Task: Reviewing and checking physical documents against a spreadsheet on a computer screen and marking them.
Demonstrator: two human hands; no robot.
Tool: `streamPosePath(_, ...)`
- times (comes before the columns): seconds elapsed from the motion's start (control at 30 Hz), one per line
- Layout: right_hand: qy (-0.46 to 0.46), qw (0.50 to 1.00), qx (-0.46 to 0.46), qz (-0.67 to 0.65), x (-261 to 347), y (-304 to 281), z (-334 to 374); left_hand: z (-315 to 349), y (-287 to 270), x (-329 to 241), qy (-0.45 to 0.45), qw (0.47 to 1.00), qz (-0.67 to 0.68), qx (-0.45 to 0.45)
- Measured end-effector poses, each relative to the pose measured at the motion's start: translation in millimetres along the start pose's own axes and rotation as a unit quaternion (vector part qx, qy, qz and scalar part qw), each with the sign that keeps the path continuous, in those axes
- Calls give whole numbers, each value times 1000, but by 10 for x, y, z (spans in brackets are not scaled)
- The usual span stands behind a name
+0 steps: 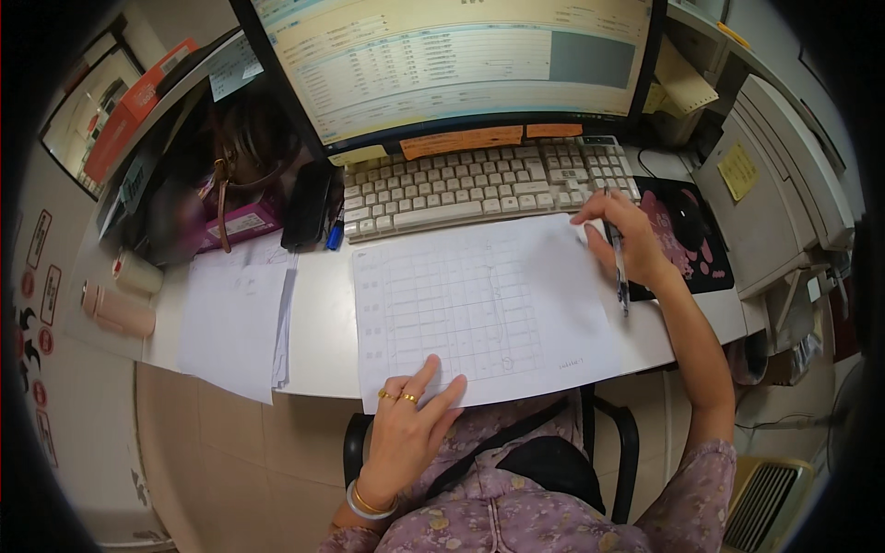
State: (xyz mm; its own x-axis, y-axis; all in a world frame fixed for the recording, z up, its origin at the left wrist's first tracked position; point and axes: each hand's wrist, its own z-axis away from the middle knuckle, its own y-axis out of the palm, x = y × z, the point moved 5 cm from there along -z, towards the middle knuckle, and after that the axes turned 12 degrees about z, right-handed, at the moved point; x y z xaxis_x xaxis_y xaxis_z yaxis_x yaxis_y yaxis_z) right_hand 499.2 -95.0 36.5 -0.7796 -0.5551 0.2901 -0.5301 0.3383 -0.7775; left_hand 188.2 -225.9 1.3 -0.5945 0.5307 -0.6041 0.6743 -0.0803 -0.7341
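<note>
A white sheet with a printed table (461,313) lies on the desk in front of me. My left hand (410,429) rests at its lower edge, fingers stretched and apart, with rings on them and nothing held. Over the sheet's upper right corner is my right hand (631,235), fingers curled, with a pen (620,276) tucked in it. The pen points down toward the desk. Just above the sheet stands a beige keyboard (452,189), and the right fingertips are close to its number pad.
A monitor (442,74) stands behind the keyboard. To the left are stacked papers (235,318), a black phone (307,207), a blue marker (335,232), a bag (244,166) and a pink bottle (120,311). At right, a mouse (690,226) sits on a dark pad beside a printer (779,184).
</note>
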Motion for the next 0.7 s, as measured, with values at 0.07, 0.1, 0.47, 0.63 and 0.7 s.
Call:
streamPosePath(0.07,-1,999,42,-18,50,48,17,3,5,-3,10,1000,-4,-5)
streamPosePath(0.1,2,996,83,-32,66,96,37,4,2,-7,6,1000,-7,-7)
streamPosePath(0.47,8,993,112,-36,65,218,73,-8,-2,-27,14,1000,-23,0)
streamPosePath(0.63,3,992,117,-38,70,221,57,-16,17,4,10,1000,-19,9)
streamPosePath(0.7,8,992,115,-43,57,231,65,-23,11,5,10,1000,-20,13)
